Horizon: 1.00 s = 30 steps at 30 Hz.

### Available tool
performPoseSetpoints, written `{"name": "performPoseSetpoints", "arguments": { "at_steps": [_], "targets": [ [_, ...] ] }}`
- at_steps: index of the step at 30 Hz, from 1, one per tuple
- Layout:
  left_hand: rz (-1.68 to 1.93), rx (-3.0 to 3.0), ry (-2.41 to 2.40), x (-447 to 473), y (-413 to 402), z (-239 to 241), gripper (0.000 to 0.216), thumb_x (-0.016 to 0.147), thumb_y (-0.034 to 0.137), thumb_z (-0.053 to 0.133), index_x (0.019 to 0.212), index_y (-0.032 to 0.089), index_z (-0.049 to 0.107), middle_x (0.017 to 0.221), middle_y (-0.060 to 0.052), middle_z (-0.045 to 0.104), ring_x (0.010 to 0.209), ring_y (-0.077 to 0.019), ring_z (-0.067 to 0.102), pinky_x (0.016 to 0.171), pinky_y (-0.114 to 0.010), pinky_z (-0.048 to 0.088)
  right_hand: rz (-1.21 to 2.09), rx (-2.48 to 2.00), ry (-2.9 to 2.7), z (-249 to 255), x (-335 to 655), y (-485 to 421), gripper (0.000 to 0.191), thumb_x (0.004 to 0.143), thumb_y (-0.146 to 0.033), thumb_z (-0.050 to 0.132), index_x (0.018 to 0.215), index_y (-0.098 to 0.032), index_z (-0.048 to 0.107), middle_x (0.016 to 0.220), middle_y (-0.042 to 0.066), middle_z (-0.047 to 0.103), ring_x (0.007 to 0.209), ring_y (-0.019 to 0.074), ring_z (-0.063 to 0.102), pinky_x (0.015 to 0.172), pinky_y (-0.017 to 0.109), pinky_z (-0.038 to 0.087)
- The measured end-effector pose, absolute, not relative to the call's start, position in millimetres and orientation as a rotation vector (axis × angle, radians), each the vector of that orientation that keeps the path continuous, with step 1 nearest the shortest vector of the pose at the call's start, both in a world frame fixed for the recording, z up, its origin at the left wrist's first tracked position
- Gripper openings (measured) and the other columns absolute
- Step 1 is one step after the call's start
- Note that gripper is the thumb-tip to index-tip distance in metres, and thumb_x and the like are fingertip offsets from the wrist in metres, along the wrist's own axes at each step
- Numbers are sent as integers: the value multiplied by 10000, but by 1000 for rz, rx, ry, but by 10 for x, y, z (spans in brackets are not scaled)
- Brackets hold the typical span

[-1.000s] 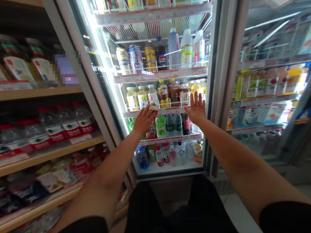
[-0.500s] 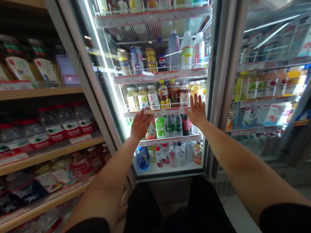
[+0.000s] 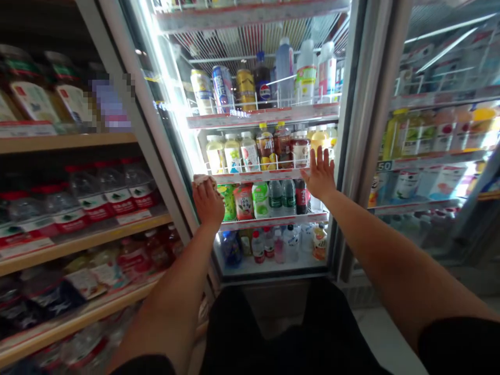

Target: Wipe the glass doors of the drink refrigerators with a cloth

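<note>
A lit fridge with a glass door (image 3: pixel 253 143) stands in front of me, bottles and cans showing through the pane. My left hand (image 3: pixel 210 205) presses a crumpled pale cloth (image 3: pixel 205 180) to the glass near the door's left edge; its fingers lie over the cloth. Toward the right side, my right hand (image 3: pixel 321 176) rests with spread fingers against the pane, holding nothing. Between the hands, behind the glass, are a green-labelled bottle (image 3: pixel 260 199) and a dark-capped water bottle (image 3: pixel 288 197).
Open wooden shelves (image 3: pixel 78 245) with red-capped bottles (image 3: pixel 91 195) stand close on the left. A metal door frame (image 3: pixel 369 130) runs down the right, beside another glass-fronted fridge (image 3: pixel 433 135). My dark-clad legs (image 3: pixel 234 328) are below the door.
My left hand has slid the cloth leftward across the glass, from near the middle to the door's left edge. My right hand stays in about the same place on the pane.
</note>
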<state>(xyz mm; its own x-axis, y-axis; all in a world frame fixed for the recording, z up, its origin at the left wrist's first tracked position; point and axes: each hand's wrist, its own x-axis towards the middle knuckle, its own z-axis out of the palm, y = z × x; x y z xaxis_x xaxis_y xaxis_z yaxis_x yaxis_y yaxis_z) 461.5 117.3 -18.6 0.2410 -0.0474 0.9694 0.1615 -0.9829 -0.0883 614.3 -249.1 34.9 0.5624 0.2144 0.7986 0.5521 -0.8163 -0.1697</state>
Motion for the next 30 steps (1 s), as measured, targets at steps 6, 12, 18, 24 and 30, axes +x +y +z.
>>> {"name": "performPoseSetpoints", "arguments": {
  "at_steps": [6, 12, 18, 24, 30],
  "targets": [
    [-1190, -2446, 588, 4672, 706, -456, 583, 949, 123, 564, 1516, 260, 550, 1516, -109, 595, 1545, -261, 387, 1286, -464, 353, -1162, -2388, -635, 336, 6159, -2490, 843, 1058, -456, 365, 1691, -223, -141, 1795, 109, -35, 1651, 362, -6, 1297, 678, 93],
    [-1230, -2393, 535, 4713, 662, -365, 519, 976, 110, 542, 1460, 281, 614, 1524, -95, 591, 1586, -263, 296, 1317, -537, 270, -1158, -2420, -610, 341, 6160, -2492, 838, 1059, -470, 360, 1691, -233, -138, 1797, 98, -18, 1653, 347, 10, 1299, 669, 104],
    [-1057, -2381, 683, 4666, 604, -553, 483, 971, 77, 538, 1428, 201, 634, 1513, -131, 596, 1564, -261, 347, 1292, -477, 329, -1135, -2466, -583, 371, 6090, -2489, 815, 1069, -454, 358, 1700, -183, -81, 1795, 113, -15, 1654, 342, -6, 1312, 634, 98],
    [-914, -2346, 809, 4728, 524, -432, 461, 950, 69, 554, 1359, 243, 676, 1496, -68, 622, 1540, -215, 395, 1295, -434, 329, -1115, -2498, -562, 377, 6076, -2482, 828, 1068, -445, 380, 1697, -191, -94, 1796, 104, -1, 1654, 340, -13, 1316, 628, 102],
    [-1424, -2433, 325, 4822, 426, 204, 477, 1013, 127, 449, 1471, 131, 581, 1568, -184, 525, 1610, -297, 200, 1316, -546, 271, -1147, -2428, -604, 347, 6120, -2492, 825, 1075, -454, 356, 1689, -219, -142, 1796, 106, -3, 1654, 347, 0, 1305, 667, 100]
  ]
}}
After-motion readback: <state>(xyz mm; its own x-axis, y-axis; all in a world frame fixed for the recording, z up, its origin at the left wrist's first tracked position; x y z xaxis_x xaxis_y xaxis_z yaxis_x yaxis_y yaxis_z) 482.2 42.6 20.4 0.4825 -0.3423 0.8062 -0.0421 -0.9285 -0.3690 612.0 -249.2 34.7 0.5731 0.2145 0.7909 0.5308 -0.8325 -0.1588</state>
